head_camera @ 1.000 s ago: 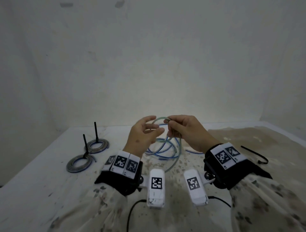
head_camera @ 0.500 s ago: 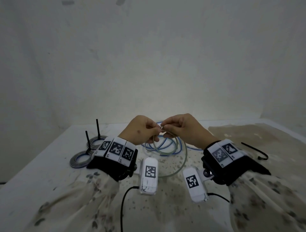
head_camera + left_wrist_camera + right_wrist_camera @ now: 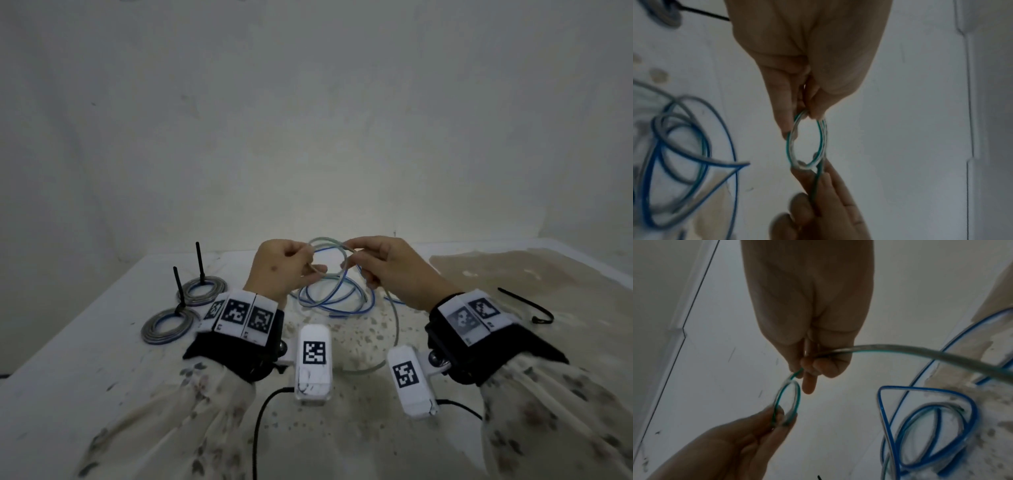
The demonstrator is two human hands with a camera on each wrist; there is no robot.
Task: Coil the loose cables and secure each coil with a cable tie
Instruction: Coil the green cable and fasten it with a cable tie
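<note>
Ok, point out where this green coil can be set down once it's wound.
Bare table shows in front of the two tied coils, left of the left hand. Another bare strip lies between the right hand and the loose cable tie. The middle is crowded with the blue cable.

Two tied coils (image 3: 166, 328) lie at the bench's (image 3: 85, 370) left. Loose cable (image 3: 337, 301) sits mid-bench, below both hands. A cable tie (image 3: 527, 303) lies far right.
</note>
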